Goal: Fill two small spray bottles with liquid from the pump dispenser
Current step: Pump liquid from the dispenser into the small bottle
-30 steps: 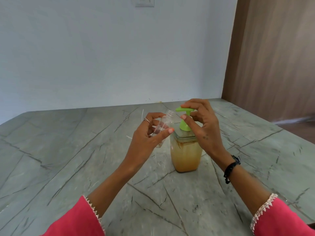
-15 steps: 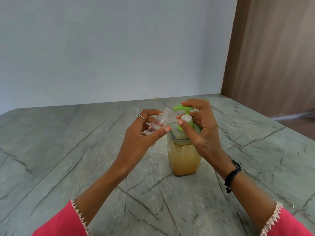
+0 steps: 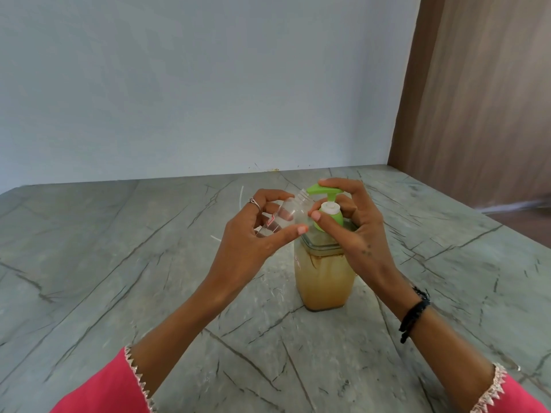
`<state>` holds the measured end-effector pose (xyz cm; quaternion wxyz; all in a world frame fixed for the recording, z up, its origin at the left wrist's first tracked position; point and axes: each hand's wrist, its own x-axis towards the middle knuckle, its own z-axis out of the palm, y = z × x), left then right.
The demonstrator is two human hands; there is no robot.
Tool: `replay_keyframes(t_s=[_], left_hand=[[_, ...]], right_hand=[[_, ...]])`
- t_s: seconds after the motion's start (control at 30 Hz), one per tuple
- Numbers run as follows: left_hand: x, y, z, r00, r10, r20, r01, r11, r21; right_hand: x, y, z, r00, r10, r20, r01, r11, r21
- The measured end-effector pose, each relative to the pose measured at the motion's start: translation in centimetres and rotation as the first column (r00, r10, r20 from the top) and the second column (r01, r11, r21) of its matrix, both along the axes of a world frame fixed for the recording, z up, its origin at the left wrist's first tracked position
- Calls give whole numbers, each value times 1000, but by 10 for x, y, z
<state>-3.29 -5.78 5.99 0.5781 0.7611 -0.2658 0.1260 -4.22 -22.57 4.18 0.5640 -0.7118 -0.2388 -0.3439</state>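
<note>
Just right of the frame's centre a pump dispenser stands upright on the grey veined countertop. Its clear square body holds a cloudy tan liquid that fills it nearly to the shoulder, with brown streaks under the rim. On top sits a green pump head, whose spout points toward frame left.

The left hand holds a small clear spray bottle tilted, its open threaded neck up and to the right, right at the spout's tip. Thumb and fingers curl round the bottle's body. It has no cap on and looks empty; a small red mark shows on its side.

The right hand curls over the pump, with a fingertip on top of the pump head and the thumb near the bottle's shoulder. A small white cap sits just in front of the pump stem at this hand's fingers; whether they pinch it I cannot tell.
</note>
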Motion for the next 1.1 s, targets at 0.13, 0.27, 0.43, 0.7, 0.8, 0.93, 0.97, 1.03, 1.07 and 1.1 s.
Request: replay_keyframes(t_s=[0.13,0.27,0.43,0.7,0.8,0.93,0.97,1.03,1.07,1.1], left_hand=[[0,-2,0,1000,-7,-14,7,1000,-7],[-1,-4,-2,1000,-11,-13,11,1000,13],[-1,-4,-5,999,-22,-26,22,1000,3],[-1,-8,0,1000,-3,-10,3,1000,-11],[-1,-8,1,1000,1,-9,-1,1000,-9],[1,-7,1,1000,13,-3,-13,1000,8],[1,-6,0,1000,14,-4,-14,1000,10],[0,-6,0,1000,16,-9,-16,1000,9],[-1,-6,0,1000,15,-14,-14,1000,8],[-1,-6,-1,1000,10,-18,-10,1000,5]], right_hand=[[-1,1,3,999,48,-13,-47,997,65],[-2,0,4,994,87,-61,-80,990,113],[-2,1,5,997,58,-57,-52,994,91],[-4,0,6,997,63,-41,-62,998,18],[-4,0,7,998,53,-40,-53,999,8],[-3,0,6,998,50,-45,-49,999,24],[-3,0,6,998,46,-48,-45,999,28],[-3,1,7,997,53,-54,-51,997,53],[-3,2,7,997,57,-56,-53,996,68],[-3,2,7,997,57,-60,-52,995,83]])
